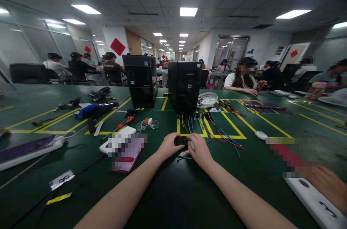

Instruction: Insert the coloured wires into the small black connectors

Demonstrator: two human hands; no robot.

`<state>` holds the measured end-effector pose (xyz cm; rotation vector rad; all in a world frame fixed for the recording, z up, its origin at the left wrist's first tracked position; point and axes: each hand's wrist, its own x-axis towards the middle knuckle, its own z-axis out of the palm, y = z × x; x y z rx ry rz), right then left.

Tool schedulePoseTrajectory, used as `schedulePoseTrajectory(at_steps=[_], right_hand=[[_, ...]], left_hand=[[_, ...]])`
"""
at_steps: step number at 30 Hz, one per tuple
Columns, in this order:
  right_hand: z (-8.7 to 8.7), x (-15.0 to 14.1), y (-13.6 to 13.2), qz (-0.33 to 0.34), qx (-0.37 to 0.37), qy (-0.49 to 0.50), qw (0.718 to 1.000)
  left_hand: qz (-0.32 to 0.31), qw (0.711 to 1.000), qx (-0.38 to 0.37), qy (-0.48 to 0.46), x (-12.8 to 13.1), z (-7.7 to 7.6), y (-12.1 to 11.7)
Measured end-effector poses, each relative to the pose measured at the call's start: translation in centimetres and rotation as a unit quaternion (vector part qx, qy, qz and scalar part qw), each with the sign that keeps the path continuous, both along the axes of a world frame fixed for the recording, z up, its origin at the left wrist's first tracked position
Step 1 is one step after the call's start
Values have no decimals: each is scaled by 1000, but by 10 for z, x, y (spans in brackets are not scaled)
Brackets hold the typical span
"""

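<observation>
A small black block-like part [180, 141] is pinched between my hands above the green table. My left hand [168, 146] grips its left end, and my right hand [200, 150] has its fingers closed at the right end. Beside the right fingers shows a pale grey piece [191, 145], too small to name. Just under my hands lie a few short coloured wires [185, 156], partly covered. Beyond my hands, red, blue, green and yellow wires [217, 128] with black ends spread across yellow tape lines.
Two black computer towers [142, 81] [187, 86] stand ahead. On the left are a red screwdriver [126, 122], glasses [148, 124], a white power bank [119, 139] and a phone [130, 154]. A white fan guard [208, 99] lies behind the wires. Another person's hand [329, 185] is at right.
</observation>
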<state>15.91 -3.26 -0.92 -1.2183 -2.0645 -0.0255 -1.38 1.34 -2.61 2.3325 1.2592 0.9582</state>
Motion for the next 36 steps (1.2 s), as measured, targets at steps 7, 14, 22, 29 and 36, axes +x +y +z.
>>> schedulePoseTrajectory(at_steps=[7, 14, 22, 29, 36], right_hand=[[-11, 7, 13, -25, -46, -45, 998], [-10, 2, 9, -20, -69, -7, 997], [-8, 2, 8, -17, -67, 31, 997], [-2, 3, 4, 22, -47, 49, 997], [4, -10, -11, 110, -69, -69, 989]], left_hand=[[-39, 999, -2, 10, 0, 2, -2], [-29, 999, -15, 32, -1, 1, 0], [-36, 998, -20, 47, -2, 4, 0], [-15, 999, -6, 50, -2, 0, 2], [45, 998, -20, 41, -3, -3, 7]])
